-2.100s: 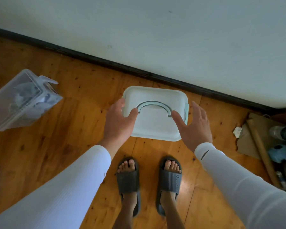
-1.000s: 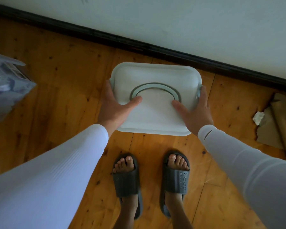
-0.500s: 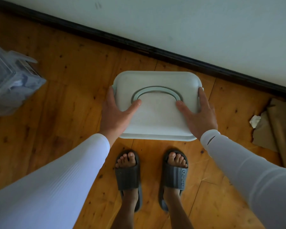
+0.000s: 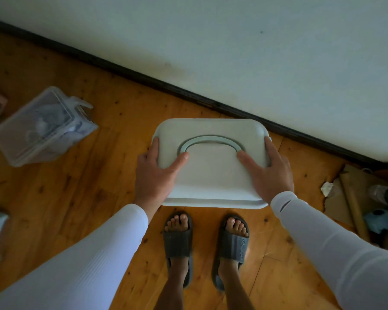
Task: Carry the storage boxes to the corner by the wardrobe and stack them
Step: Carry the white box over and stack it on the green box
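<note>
Pale green storage box (image 4: 211,173), lid-side up, gripped at both ends.

Our left hand (image 4: 154,175) and right hand (image 4: 268,175) clamp it; its body's hidden under the lid.

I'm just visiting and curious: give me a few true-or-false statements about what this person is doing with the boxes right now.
1. Both hands hold the white-lidded box, left hand and right hand on opposite sides. True.
2. The lid's handle stands upright. False: it lies flat.
3. A clear storage box sits on the floor to the person's left. True.
4. The person is barefoot. False: they wear dark slippers.
</note>
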A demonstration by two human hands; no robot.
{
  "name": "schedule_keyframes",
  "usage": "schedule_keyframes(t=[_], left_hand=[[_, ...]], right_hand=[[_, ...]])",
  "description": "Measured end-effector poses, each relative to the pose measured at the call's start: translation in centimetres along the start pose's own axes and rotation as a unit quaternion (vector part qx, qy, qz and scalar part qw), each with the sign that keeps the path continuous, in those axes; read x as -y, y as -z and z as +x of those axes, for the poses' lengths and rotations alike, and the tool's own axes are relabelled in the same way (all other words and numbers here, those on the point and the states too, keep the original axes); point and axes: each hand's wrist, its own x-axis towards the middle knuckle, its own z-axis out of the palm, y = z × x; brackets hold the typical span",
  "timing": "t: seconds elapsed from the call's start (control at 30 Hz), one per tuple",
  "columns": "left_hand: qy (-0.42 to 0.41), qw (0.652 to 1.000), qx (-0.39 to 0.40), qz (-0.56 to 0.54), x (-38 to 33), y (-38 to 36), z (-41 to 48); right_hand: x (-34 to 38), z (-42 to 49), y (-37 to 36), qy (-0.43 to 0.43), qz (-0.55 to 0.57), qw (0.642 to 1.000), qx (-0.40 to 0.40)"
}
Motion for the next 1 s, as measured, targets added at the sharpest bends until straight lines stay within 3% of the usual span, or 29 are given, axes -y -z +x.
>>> schedule_keyframes(t=[0.5,0.8,1.0], left_hand=[[-0.017,0.994,-0.093,-0.057,-7.7,12.4,-8.4],[-0.016,0.979,-0.129,-0.155,-12.9,19.7,-15.0],[-0.001,0.980,-0.159,-0.119,-16.5,24.5,-19.4]], right_hand=[[11.9,-8.9,6.9,0.076,-0.009,0.997,0.029],[19.5,-15.6,12.8,0.134,-0.022,0.990,0.028],[24.1,-20.1,16.7,0.171,-0.015,0.985,0.034]])
